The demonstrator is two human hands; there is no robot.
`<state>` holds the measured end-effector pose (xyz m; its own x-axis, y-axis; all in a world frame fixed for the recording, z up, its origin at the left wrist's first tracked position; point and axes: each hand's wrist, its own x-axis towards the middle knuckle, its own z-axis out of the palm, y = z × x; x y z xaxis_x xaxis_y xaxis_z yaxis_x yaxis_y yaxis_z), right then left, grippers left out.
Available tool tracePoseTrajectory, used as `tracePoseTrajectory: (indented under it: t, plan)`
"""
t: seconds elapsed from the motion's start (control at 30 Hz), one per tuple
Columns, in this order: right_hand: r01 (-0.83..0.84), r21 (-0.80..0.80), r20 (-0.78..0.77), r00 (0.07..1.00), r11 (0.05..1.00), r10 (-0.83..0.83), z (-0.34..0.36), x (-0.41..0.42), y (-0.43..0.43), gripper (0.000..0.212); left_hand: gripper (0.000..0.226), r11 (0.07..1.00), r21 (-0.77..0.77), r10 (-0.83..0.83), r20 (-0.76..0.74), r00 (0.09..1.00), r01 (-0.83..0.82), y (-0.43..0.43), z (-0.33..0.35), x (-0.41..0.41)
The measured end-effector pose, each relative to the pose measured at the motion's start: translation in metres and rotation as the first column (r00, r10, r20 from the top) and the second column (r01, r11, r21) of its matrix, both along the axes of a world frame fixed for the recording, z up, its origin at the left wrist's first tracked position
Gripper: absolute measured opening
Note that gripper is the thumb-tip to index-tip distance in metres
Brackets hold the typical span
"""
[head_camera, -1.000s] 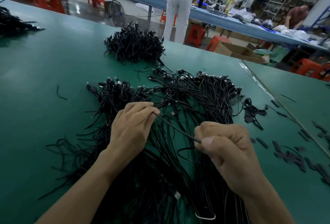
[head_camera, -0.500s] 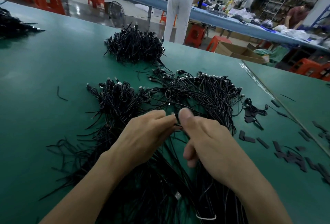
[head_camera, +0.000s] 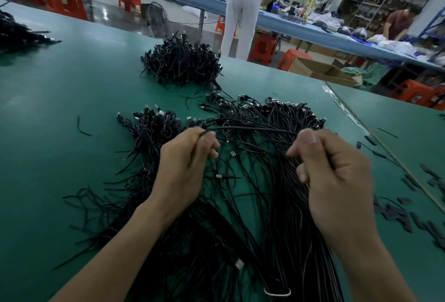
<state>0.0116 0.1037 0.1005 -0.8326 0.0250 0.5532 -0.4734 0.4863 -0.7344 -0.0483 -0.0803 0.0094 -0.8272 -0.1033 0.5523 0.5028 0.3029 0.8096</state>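
A big loose heap of thin black USB cables point(head_camera: 260, 118) lies spread on the green table point(head_camera: 72, 99) in front of me. My left hand point(head_camera: 183, 169) pinches one end of a single black cable point(head_camera: 250, 129). My right hand point(head_camera: 337, 176) grips the other end with curled fingers. The cable runs nearly straight between the two hands, just above the heap. A white tie point(head_camera: 277, 292) binds the heap's near end.
A tidier mound of bundled cables point(head_camera: 180, 63) sits farther back, and another dark pile point(head_camera: 16, 34) lies at the far left. Small black strips point(head_camera: 404, 212) litter the table at the right. A person in white trousers point(head_camera: 240, 15) stands at the blue bench beyond.
My hands were close together at the heap's middle; they have drawn apart sideways, and the cable is stretched out between them.
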Motion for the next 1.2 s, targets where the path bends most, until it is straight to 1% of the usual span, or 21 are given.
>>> tracePoseTrajectory:
  t: [0.03,0.1,0.13,0.2,0.23,0.27,0.33,0.37,0.43,0.5,0.57,0.63,0.7,0.77,0.83,0.9,0.93,1.0,1.07,1.13,1.2]
  plan:
    - [0.005,-0.019,-0.034,0.999,1.0,-0.005,0.001,0.001,0.0,0.037,0.032,0.996,0.088,0.018,0.009,1.0,-0.019,-0.001,0.003,0.0]
    - [0.024,0.035,-0.036,0.999,0.999,-0.023,0.002,0.0,0.0,0.034,0.036,0.99,0.12,0.074,0.012,0.997,-0.075,-0.005,0.008,0.002]
    - [0.04,0.108,0.011,0.999,0.993,-0.041,0.001,-0.001,0.001,0.032,0.037,0.99,0.095,0.102,0.008,0.995,-0.102,-0.007,0.011,0.003]
    - [0.028,0.327,0.171,0.981,0.945,-0.088,-0.005,-0.007,0.003,0.025,0.041,0.995,0.043,0.09,0.02,0.996,-0.091,-0.01,0.017,0.007]
    - [-0.004,0.414,0.259,0.959,0.91,-0.113,-0.009,-0.009,0.003,0.023,0.045,0.998,-0.001,0.057,0.056,0.997,-0.057,-0.011,0.018,0.008]
    - [-0.031,0.452,0.329,0.935,0.891,-0.135,-0.014,-0.011,0.002,0.022,0.052,0.997,-0.07,0.021,0.113,0.993,-0.013,-0.011,0.018,0.009]
    - [-0.059,0.425,0.398,0.908,0.903,-0.128,-0.02,-0.011,-0.005,0.021,0.065,0.966,-0.242,-0.037,0.238,0.97,0.096,-0.013,0.016,0.009]
    - [-0.068,0.4,0.396,0.912,0.914,-0.106,-0.021,-0.01,-0.008,0.021,0.064,0.944,-0.292,-0.071,0.28,0.957,0.156,-0.014,0.014,0.009]
    - [-0.09,0.38,0.366,0.929,0.921,-0.06,-0.024,-0.01,-0.012,0.026,0.046,0.926,-0.274,-0.175,0.296,0.939,0.26,-0.013,0.013,0.009]
    - [-0.12,0.349,0.349,0.937,0.929,-0.01,-0.024,-0.01,-0.012,0.035,0.033,0.93,-0.215,-0.233,0.28,0.931,0.297,-0.012,0.014,0.009]
    - [-0.101,0.294,0.319,0.948,0.951,0.003,-0.024,-0.01,-0.007,0.043,0.03,0.923,-0.21,-0.255,0.29,0.922,0.321,-0.013,0.014,0.008]
    - [-0.082,0.257,0.278,0.961,0.963,0.008,-0.021,-0.011,-0.003,0.043,0.028,0.903,-0.237,-0.27,0.336,0.902,0.359,-0.014,0.015,0.009]
    - [-0.133,0.259,0.246,0.967,0.957,0.068,-0.018,-0.012,-0.003,0.037,0.026,0.897,-0.165,-0.326,0.382,0.865,0.411,-0.009,0.017,0.011]
    - [-0.195,0.267,0.238,0.962,0.944,0.131,-0.016,-0.014,-0.005,0.028,0.03,0.892,0.036,-0.426,0.396,0.813,0.45,-0.001,0.022,0.013]
    - [-0.239,0.258,0.275,0.947,0.936,0.166,-0.015,-0.016,-0.005,0.025,0.031,0.845,0.241,-0.535,0.389,0.75,0.478,0.003,0.028,0.015]
    - [-0.22,0.252,0.27,0.951,0.943,0.15,-0.015,-0.017,-0.003,0.027,0.032,0.773,0.391,-0.632,0.413,0.656,0.499,0.002,0.033,0.016]
    - [-0.185,0.239,0.234,0.964,0.953,0.128,-0.014,-0.017,-0.003,0.027,0.037,0.739,0.435,-0.672,0.436,0.599,0.514,0.0,0.036,0.017]
    - [-0.105,0.179,0.151,0.986,0.978,0.078,-0.011,-0.017,-0.002,0.027,0.056,0.712,0.421,-0.701,0.475,0.531,0.563,-0.003,0.037,0.02]
    - [-0.064,0.106,0.099,0.994,0.992,0.054,-0.008,-0.017,-0.004,0.026,0.058,0.68,0.401,-0.727,0.478,0.493,0.614,-0.003,0.041,0.025]
    - [-0.057,0.047,0.106,0.993,0.997,0.052,-0.009,-0.019,-0.008,0.029,0.058,0.612,0.463,-0.788,0.42,0.45,0.641,-0.002,0.044,0.03]
    - [-0.092,0.058,0.207,0.975,0.994,0.079,-0.016,-0.02,-0.012,0.037,0.055,0.538,0.544,-0.843,0.336,0.421,0.644,-0.001,0.046,0.034]
